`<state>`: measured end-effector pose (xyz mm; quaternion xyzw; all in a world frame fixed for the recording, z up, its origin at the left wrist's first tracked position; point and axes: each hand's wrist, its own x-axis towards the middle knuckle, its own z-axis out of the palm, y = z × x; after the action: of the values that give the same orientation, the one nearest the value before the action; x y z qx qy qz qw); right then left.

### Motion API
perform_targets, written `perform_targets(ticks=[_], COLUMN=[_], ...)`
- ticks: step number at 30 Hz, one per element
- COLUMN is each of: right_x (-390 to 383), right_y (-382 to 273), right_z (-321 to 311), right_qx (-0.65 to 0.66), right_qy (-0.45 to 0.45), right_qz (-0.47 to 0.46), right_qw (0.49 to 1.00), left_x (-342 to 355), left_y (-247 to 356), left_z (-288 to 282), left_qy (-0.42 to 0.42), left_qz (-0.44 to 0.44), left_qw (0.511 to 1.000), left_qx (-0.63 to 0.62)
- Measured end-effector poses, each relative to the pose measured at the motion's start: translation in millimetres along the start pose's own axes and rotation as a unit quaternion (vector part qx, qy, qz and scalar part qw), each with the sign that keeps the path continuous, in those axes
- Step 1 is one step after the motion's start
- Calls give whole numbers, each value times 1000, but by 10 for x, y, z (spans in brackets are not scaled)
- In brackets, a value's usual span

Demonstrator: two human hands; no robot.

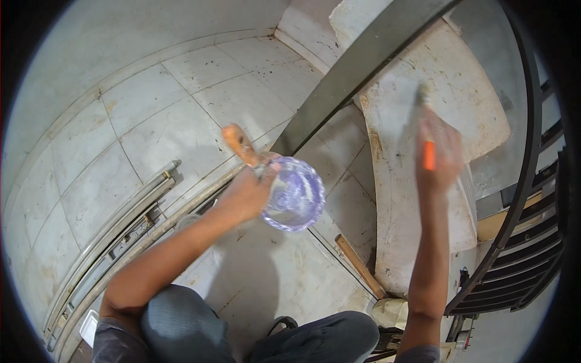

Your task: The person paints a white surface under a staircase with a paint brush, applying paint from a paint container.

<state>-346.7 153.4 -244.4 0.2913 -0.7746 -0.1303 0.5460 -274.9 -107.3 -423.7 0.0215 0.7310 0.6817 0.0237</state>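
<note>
My left hand point(247, 195) is closed on the rim of a round purple tub point(313, 196), which has whitish smears inside. The same hand also grips a tool with an orange-brown wooden handle point(238, 142); its metal end lies at the tub's rim, and its kind is hard to tell. At the right, my right hand point(443, 148) is closed round a paintbrush point(429, 156) with an orange handle. The brush's pale bristles point away from me, over a stained whitish panel point(466, 97). Whether they touch it I cannot tell; that hand is blurred.
A dark metal beam point(339, 91) crosses diagonally between my hands. Curved dark railings point(520, 248) stand at the right. Long metal rails and poles point(121, 236) lie at the left on the tiled floor point(175, 115). A wooden stick point(360, 266) leans near my knees.
</note>
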Motion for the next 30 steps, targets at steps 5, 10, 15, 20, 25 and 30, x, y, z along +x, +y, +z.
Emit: perform_targets(ticks=[5, 10, 15, 20, 25, 30], right_x=[-734, -715, -75, 415, -170, -715], right_y=[-394, -505, -33, 181, -4, -532], right_z=[654, 577, 512, -12, 492, 557], right_qx=[-77, 194, 254, 19, -116, 68], right_qy=[-147, -201, -181, 8, -125, -296], right_qz=[-131, 12, 192, 66, -164, -118], right_qw=[977, 960, 931, 998, 972, 945], left_x=[-115, -140, -146, -216, -56, -127], left_y=[60, 128, 115, 307, 56, 115], left_z=[-172, -17, -44, 1, 58, 28], left_qy=[54, 69, 55, 6, 12, 20], left_qz=[23, 61, -5, -19, -21, 34], left_qw=[998, 995, 997, 1000, 1000, 998], left_qx=[-17, 26, 59, 17, 13, 44])
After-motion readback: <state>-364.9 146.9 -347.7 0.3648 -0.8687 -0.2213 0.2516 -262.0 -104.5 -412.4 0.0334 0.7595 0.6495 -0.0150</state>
